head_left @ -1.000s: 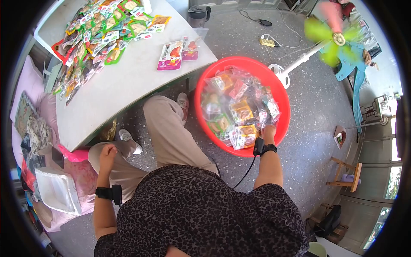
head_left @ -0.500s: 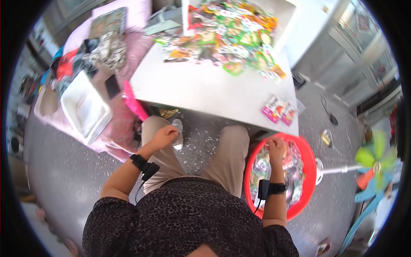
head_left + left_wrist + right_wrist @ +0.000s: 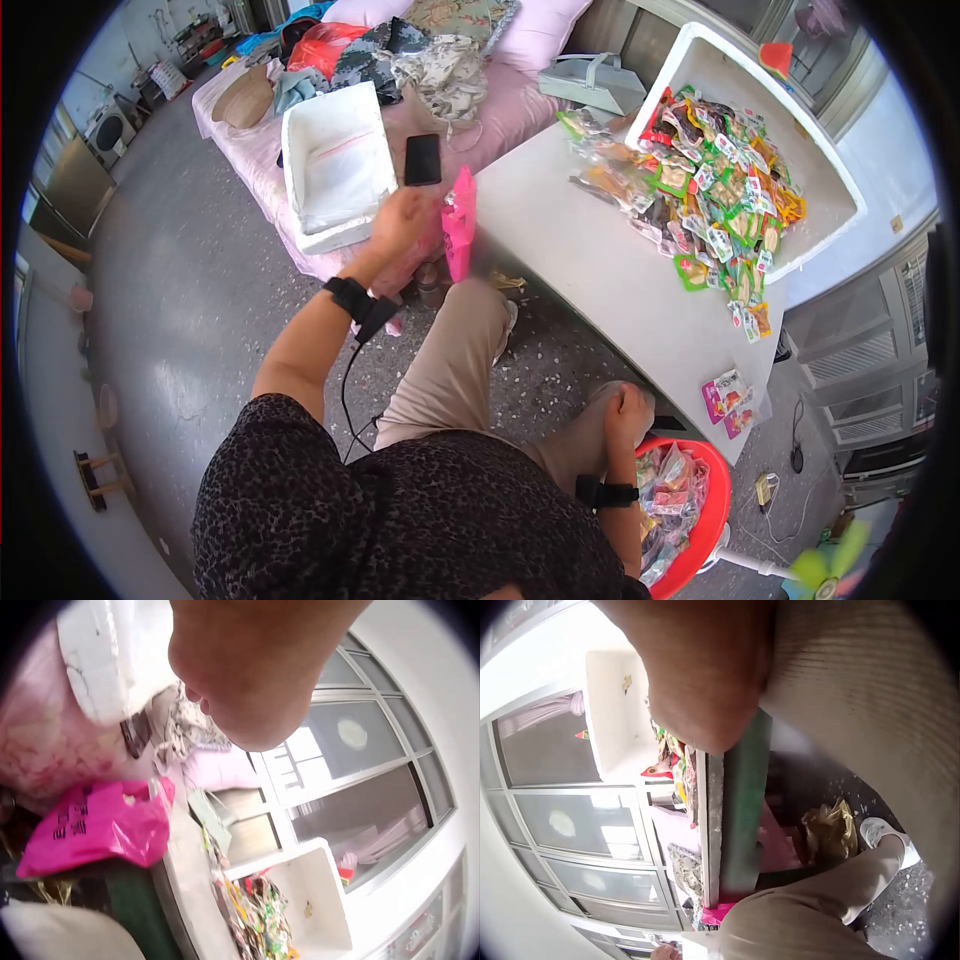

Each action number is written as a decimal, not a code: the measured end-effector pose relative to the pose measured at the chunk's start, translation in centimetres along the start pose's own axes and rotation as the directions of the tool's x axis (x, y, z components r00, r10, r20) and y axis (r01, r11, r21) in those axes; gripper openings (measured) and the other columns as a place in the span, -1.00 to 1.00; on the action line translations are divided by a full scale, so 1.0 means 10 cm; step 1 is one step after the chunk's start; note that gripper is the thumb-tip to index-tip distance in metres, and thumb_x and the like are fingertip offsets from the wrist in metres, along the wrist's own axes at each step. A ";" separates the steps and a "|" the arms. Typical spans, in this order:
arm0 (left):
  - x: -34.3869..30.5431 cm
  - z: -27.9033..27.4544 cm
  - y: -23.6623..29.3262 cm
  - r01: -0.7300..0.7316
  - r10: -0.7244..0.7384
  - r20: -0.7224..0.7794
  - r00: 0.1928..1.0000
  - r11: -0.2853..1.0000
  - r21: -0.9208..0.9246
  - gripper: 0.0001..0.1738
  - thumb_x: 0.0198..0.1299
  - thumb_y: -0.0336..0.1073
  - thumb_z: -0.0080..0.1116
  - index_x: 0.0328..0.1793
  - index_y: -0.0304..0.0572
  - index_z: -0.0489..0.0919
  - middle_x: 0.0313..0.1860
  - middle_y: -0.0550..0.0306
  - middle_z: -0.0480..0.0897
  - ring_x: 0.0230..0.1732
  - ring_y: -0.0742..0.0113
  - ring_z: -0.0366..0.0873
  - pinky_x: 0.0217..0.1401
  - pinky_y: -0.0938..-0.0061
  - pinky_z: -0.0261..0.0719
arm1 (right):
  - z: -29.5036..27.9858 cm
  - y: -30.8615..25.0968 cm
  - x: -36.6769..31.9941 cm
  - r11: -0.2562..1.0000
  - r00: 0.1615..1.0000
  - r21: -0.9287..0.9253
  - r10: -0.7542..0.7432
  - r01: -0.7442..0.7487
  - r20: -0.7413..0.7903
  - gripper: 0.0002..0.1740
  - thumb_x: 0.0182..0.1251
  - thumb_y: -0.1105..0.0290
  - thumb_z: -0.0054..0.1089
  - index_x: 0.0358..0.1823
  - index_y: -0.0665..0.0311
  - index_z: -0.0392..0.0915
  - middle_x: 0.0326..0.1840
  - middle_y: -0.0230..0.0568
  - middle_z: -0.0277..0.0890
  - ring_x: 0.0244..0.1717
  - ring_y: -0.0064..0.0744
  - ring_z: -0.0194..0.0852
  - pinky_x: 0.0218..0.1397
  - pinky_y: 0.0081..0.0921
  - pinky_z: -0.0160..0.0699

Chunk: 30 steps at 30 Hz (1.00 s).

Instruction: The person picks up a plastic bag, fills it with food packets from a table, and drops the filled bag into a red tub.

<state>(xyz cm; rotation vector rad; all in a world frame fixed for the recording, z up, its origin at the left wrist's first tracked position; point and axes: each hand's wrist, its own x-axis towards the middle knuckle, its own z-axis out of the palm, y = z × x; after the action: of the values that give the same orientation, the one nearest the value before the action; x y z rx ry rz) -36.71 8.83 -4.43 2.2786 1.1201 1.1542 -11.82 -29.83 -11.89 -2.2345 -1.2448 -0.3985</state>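
Note:
My left hand (image 3: 400,222) is raised by the right edge of a small white foam box (image 3: 345,237) on the pink-covered bed. Its fingers look loosely curled, with nothing seen in them. A black phone (image 3: 423,160) lies just beyond that hand, and a bright pink plastic bag (image 3: 459,225) hangs at the table corner to its right. My right hand (image 3: 625,415) is over my right knee, fingers loosely bent and no object showing in it. Close below it stands a red basin (image 3: 715,505) holding clear bags of snack packets (image 3: 672,500).
On the white table (image 3: 600,260), a large tilted foam box (image 3: 825,195) spills a heap of colourful snack packets (image 3: 735,190). Two pink-and-white packets (image 3: 725,395) lie near the table's corner. A spinning fan (image 3: 825,575) stands beyond the basin. Clothes (image 3: 440,80) are piled on the bed.
My view has swung left toward the bed. The right hand has come up out of the basin to my knee, while my left hand has reached forward from my lap to the small foam box.

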 end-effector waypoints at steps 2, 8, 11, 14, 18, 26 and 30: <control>0.20 -0.09 -0.49 -0.051 0.081 -0.154 0.985 0.981 0.190 -0.73 -0.10 -0.35 0.01 -0.20 -0.19 0.45 -0.24 -0.06 0.48 -0.15 0.00 0.39 -0.10 0.31 0.35 | 0.00 -0.01 0.02 1.000 1.000 -0.009 0.020 -0.020 0.024 -0.83 -0.12 0.45 0.00 -0.40 0.27 0.42 -0.36 -0.13 0.46 -0.33 -0.11 0.41 -0.29 -0.29 0.36; 0.30 -0.42 -1.12 0.372 -0.477 0.006 0.879 0.693 0.617 -0.52 -0.10 -0.10 -0.04 -0.03 -0.16 0.39 -0.14 -0.05 0.47 -0.01 -0.01 0.35 0.05 0.25 0.29 | -0.03 -0.05 0.05 0.998 0.994 -0.011 0.062 -0.062 0.087 -0.84 -0.13 0.50 -0.01 -0.42 0.33 0.40 -0.37 -0.08 0.44 -0.32 -0.10 0.39 -0.27 -0.24 0.34; 0.31 -0.45 -1.36 0.291 -0.534 0.184 0.825 0.681 0.672 -0.60 -0.03 -0.09 -0.13 -0.10 -0.14 0.44 -0.15 -0.10 0.48 -0.04 -0.04 0.37 -0.01 0.20 0.34 | -0.03 -0.05 0.06 0.999 0.998 -0.010 0.036 -0.036 0.057 -0.84 -0.13 0.50 -0.02 -0.43 0.33 0.40 -0.39 -0.09 0.43 -0.34 -0.11 0.38 -0.27 -0.24 0.33; 0.28 -0.44 -1.40 0.270 -0.455 0.148 0.878 0.727 0.632 -0.67 0.03 -0.13 -0.18 -0.21 -0.15 0.46 -0.22 -0.13 0.49 -0.12 -0.07 0.41 -0.09 0.16 0.37 | 0.01 -0.02 0.03 0.999 0.998 -0.013 0.035 -0.035 0.042 -0.85 -0.13 0.50 -0.02 -0.43 0.33 0.40 -0.41 -0.09 0.43 -0.35 -0.11 0.38 -0.28 -0.24 0.32; 0.24 -0.48 -1.28 0.296 -0.362 -0.014 0.932 0.740 0.604 -0.74 0.06 -0.17 -0.19 -0.31 -0.16 0.45 -0.32 -0.13 0.51 -0.25 -0.09 0.45 -0.20 0.11 0.39 | 0.00 -0.04 0.04 1.000 1.000 -0.012 0.019 -0.019 0.003 -0.88 -0.11 0.47 -0.02 -0.45 0.26 0.41 -0.46 -0.10 0.44 -0.41 -0.09 0.39 -0.36 -0.26 0.34; 0.36 -0.68 -0.76 0.201 -0.118 -0.208 0.971 0.874 0.442 -0.78 0.08 -0.21 -0.17 -0.37 -0.18 0.43 -0.43 -0.15 0.50 -0.37 -0.12 0.44 -0.30 0.14 0.38 | 0.01 -0.03 0.03 1.000 1.000 -0.012 0.024 -0.024 -0.009 -0.88 -0.12 0.47 -0.02 -0.46 0.26 0.41 -0.46 -0.12 0.44 -0.41 -0.09 0.38 -0.36 -0.25 0.33; 0.36 -0.72 -0.16 0.198 -0.199 0.143 0.970 0.980 0.020 -0.76 0.12 -0.23 -0.19 -0.31 -0.24 0.43 -0.39 -0.02 0.52 -0.30 0.09 0.47 -0.28 0.29 0.38 | -0.02 -0.01 0.02 0.994 0.996 0.062 0.085 -0.087 0.041 -0.85 -0.08 0.46 -0.01 -0.41 0.26 0.42 -0.46 -0.12 0.43 -0.41 -0.17 0.41 -0.33 -0.36 0.36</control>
<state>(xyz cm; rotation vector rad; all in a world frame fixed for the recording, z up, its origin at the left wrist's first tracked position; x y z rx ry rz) -41.97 12.31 0.85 2.1567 1.2621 0.8961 -11.77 -29.78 -11.61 -2.2417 -1.1598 -0.2800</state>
